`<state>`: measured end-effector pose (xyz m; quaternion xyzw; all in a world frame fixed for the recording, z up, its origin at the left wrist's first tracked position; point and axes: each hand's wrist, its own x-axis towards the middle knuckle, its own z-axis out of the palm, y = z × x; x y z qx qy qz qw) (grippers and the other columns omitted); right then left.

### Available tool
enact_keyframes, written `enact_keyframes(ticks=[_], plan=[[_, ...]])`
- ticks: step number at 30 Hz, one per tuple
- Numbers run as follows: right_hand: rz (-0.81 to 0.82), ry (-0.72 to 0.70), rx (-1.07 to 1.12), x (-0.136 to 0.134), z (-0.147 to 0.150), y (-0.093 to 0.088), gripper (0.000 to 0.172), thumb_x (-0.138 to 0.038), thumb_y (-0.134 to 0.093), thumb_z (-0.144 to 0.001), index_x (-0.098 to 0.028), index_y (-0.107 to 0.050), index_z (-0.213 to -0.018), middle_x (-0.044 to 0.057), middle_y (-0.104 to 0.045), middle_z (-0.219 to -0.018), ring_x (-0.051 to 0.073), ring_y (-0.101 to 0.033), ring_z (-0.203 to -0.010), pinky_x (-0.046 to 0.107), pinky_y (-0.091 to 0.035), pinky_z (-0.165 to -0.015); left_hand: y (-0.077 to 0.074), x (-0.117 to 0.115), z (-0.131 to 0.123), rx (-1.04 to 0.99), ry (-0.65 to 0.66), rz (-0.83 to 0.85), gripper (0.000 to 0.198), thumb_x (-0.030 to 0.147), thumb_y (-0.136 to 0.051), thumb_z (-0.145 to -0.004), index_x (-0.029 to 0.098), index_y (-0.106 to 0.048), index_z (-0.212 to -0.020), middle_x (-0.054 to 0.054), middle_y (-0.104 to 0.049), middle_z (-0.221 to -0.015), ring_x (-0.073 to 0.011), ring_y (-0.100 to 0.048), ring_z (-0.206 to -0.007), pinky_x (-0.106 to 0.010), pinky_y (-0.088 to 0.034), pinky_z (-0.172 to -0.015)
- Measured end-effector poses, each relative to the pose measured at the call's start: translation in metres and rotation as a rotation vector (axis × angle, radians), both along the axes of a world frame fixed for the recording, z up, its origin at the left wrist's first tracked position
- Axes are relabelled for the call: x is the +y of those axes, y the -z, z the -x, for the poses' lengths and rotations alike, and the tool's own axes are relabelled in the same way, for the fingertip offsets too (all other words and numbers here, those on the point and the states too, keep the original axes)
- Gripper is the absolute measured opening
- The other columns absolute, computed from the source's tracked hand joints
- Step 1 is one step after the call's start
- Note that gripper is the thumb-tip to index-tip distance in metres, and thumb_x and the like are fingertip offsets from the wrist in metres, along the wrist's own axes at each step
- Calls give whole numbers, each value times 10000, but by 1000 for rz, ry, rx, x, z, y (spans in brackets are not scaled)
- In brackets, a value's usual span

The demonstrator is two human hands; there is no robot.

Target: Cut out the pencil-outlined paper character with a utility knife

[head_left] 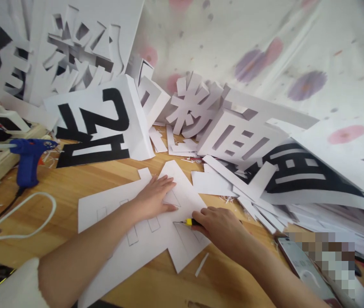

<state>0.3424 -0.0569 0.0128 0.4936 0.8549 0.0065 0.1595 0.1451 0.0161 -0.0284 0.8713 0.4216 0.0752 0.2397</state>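
A white foam-like board (pixel 105 265), cut in a character's outline and marked with thin drawn boxes, lies flat on the wooden table. My left hand (pixel 156 196) rests on its upper middle, fingers stretched out and palm down. In my right hand (pixel 222 224) is a black and yellow utility knife (pixel 189 222), held low over the board. Its blade tip is at the corner of a drawn shape, right of my left hand. The rest of the handle is hidden under my fingers.
A blue glue gun (pixel 29 162) with its cord stands at the left. Behind the board are a sheet with black characters (pixel 105 111) and raised white characters (pixel 191 102). White offcuts (pixel 214 184) lie to the right, near a phone (pixel 304 265).
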Motion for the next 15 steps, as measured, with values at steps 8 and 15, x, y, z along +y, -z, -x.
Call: enact_keyframes(ticks=[8,15], plan=[[-12,-13,34,1,-2,-3,139,-277,-480,-890,-201,-537,-788,-4,-634,-705,164,-607,-657,260,-245,-488,2,2,0,-25,-3,2,699,534,-549,-760,166,-356,-1322,-104,-272,-1448,-225,-160,-1349,-408,-67,-1092],[-2,-44,-14,2,-1,-3,158,-306,-449,-904,-209,-527,-807,-5,-637,-706,173,-613,-645,263,-213,-460,1,1,0,-11,-5,4,683,523,-552,-762,174,-359,-1317,-98,-276,-1448,-225,-160,-1349,-386,-58,-1090]])
